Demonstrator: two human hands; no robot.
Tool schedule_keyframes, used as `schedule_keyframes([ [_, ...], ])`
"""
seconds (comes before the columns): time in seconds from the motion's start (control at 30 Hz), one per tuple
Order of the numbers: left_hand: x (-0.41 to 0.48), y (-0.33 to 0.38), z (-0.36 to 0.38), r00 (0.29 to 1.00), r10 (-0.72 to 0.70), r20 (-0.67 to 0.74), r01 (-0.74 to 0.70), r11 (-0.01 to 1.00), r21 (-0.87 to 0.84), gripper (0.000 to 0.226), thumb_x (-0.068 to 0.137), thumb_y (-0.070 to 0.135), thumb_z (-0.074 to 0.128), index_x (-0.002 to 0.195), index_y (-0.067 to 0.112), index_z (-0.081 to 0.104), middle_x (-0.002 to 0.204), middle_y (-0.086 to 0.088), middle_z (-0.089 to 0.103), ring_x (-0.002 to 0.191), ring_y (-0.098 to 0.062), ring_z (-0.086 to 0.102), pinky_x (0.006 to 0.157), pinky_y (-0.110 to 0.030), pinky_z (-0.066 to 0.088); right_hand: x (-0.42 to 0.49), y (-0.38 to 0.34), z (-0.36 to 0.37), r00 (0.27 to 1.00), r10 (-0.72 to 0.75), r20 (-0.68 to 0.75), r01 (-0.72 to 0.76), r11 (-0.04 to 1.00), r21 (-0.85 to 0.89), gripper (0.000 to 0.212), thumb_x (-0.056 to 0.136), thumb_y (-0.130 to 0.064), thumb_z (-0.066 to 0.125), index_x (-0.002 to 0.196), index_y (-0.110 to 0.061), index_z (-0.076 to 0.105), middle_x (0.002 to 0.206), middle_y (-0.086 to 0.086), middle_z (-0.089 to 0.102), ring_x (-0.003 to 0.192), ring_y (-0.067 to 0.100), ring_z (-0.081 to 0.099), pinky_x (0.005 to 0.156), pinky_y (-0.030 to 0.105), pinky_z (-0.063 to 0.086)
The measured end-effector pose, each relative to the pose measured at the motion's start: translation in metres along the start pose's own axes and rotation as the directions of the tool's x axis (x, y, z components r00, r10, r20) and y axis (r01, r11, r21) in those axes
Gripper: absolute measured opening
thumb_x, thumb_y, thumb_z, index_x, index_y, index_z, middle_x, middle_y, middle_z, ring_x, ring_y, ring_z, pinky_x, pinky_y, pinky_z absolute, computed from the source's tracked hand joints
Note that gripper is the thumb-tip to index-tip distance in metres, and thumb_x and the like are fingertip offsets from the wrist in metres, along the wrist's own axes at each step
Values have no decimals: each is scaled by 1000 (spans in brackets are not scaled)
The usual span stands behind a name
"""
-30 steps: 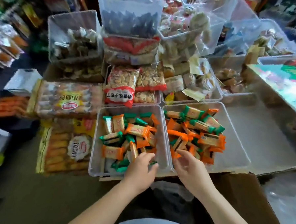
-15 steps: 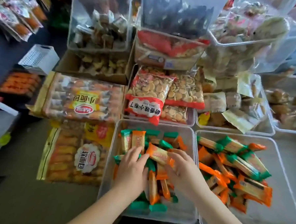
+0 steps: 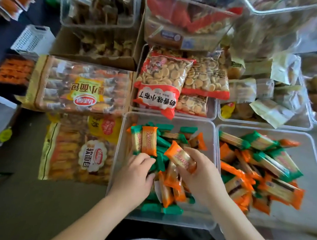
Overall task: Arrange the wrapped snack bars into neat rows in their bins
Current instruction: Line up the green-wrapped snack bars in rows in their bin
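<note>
Two clear plastic bins sit side by side in front of me. The left bin point(image 3: 123, 136) holds a jumble of orange and green wrapped snack bars; two bars point(image 3: 146, 140) stand side by side at its far left. My right hand point(image 3: 198, 177) holds one orange bar point(image 3: 180, 156) lifted above the pile. My left hand point(image 3: 134, 175) rests in the same bin with its fingers down among the green bars point(image 3: 161, 156); whether it grips one is hidden. The right bin point(image 3: 310, 146) holds a loose heap of the same bars point(image 3: 258, 161).
Behind the bins lie bags of small round biscuits point(image 3: 161, 79) in another clear bin. Two large bread packs point(image 3: 82, 90) lie to the left. More clear tubs of wrapped snacks point(image 3: 97, 6) stand at the back, with a white basket point(image 3: 31, 38) at far left.
Both hands have gone from the bins' near edge into the left bin. My right hand has picked up an orange bar, and the view has closed in on the bins.
</note>
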State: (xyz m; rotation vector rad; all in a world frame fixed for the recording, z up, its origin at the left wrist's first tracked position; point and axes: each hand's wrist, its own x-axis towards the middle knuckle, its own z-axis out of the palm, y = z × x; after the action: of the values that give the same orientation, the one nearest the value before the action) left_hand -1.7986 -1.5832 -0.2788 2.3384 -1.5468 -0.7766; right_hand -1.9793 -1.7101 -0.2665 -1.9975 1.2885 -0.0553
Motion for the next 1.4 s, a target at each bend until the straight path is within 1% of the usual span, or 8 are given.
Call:
schedule_keyframes([
  [0.17,-12,24,19,988,-61,141,79,989,-128,31,96,47,64,124,37,58,111,16,65,104,-14,65,82,-36,56,-38,13,-38,972,130,-198,-126,991,32,69,90,-51,72,150,-34,45,122,-18,50,98,7,57,73,25,48],
  [0.33,9,59,35,965,-203,167,211,977,-32,47,89,69,62,119,39,41,104,12,68,97,-21,70,73,-36,56,-67,34,-36,948,257,-185,-236,963,130,49,78,-50,80,121,-34,63,108,-21,54,98,2,57,73,17,45],
  [0.87,17,84,43,948,-319,-11,284,858,-428,48,92,25,72,133,38,50,104,12,71,88,-14,69,75,-39,59,-104,90,-77,860,373,-349,-406,914,-21,71,86,-59,72,146,-27,54,142,-2,61,130,23,56,103,45,53],
  [0.97,2,103,19,966,-256,-28,184,764,-619,51,91,23,78,132,40,52,105,17,69,87,-5,69,69,-28,59,-99,74,-75,902,316,-294,-245,935,256,46,92,-42,74,134,-31,61,128,-13,66,120,10,62,96,33,57],
  [1.1,-5,132,5,991,-117,59,119,618,-777,50,85,19,86,124,37,59,113,12,73,98,-5,73,82,-32,64,-91,32,-62,980,197,10,-156,743,651,32,92,-30,77,122,-33,67,108,-15,76,101,1,72,79,19,59],
  [1.2,-2,137,4,985,3,173,138,589,-797,42,89,16,82,124,31,62,113,9,77,103,-6,73,89,-31,62,-90,33,-64,923,378,-65,-203,624,754,24,91,-25,79,113,-25,70,97,-5,78,86,8,75,65,22,60],
  [1.3,11,120,15,974,-19,224,169,719,-674,27,99,19,69,120,34,62,118,12,72,111,-4,67,92,-23,56,-99,56,-77,856,497,-142,-267,660,703,21,91,-28,78,108,-30,66,93,-5,75,79,6,73,57,17,56],
  [1.4,31,96,40,980,-146,132,173,961,-218,24,100,31,63,123,33,58,126,10,61,115,-17,60,92,-36,54,-109,79,-84,787,545,-288,-301,747,593,27,92,-30,78,116,-28,65,97,-6,72,90,9,70,64,21,56],
])
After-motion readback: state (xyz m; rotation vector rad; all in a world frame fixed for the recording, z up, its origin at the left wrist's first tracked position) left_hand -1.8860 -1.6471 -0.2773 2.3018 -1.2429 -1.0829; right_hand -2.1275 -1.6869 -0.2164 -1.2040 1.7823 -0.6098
